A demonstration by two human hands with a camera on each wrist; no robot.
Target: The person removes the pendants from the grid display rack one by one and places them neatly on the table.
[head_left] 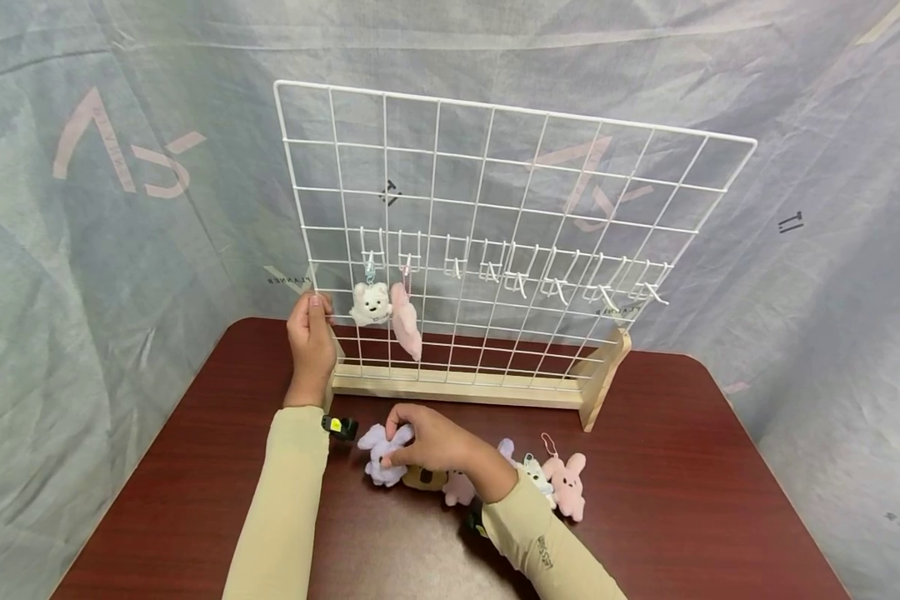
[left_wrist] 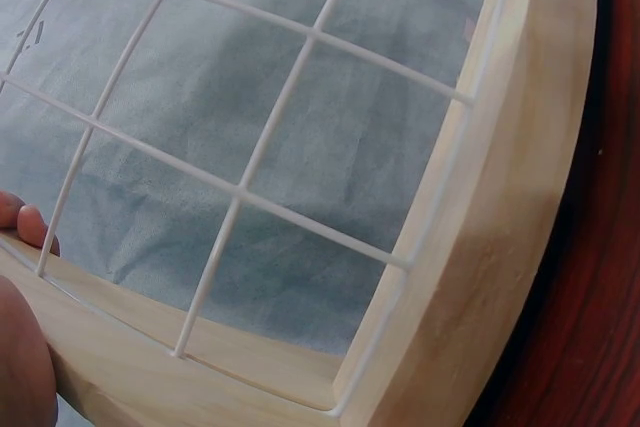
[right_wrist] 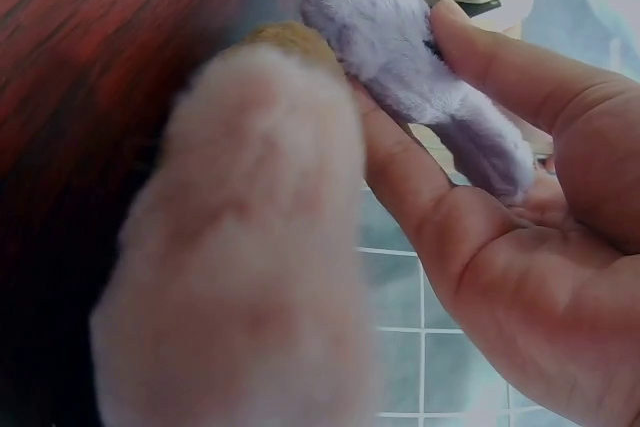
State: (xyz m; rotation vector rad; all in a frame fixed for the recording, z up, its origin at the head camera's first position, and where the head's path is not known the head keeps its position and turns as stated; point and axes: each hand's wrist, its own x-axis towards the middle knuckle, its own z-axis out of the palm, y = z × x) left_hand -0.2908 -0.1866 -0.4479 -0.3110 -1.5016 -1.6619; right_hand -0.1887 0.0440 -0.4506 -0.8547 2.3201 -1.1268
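My left hand (head_left: 311, 333) grips the left edge of a white wire grid rack (head_left: 438, 101) at its wooden side post; in the left wrist view fingertips (left_wrist: 30, 225) show beside the wooden frame (left_wrist: 500, 197). Low over the table, my right hand (head_left: 431, 442) pinches a purple plush bunny keychain (head_left: 381, 472) between thumb and fingers. The same purple bunny (right_wrist: 385, 42) lies across the fingers in the right wrist view. A white plush bear (head_left: 372, 305) and a pink plush (head_left: 406, 323) hang from the two leftmost hooks.
Several bare hooks (head_left: 521, 286) stick out along the grid. By my right hand and forearm lie a brown plush (head_left: 424, 478), a pink plush (head_left: 459, 490), a white plush (head_left: 537, 478) and a pink bunny (head_left: 569, 490). The rack's wooden base (head_left: 457, 390) stands on the dark red table (head_left: 690, 500).
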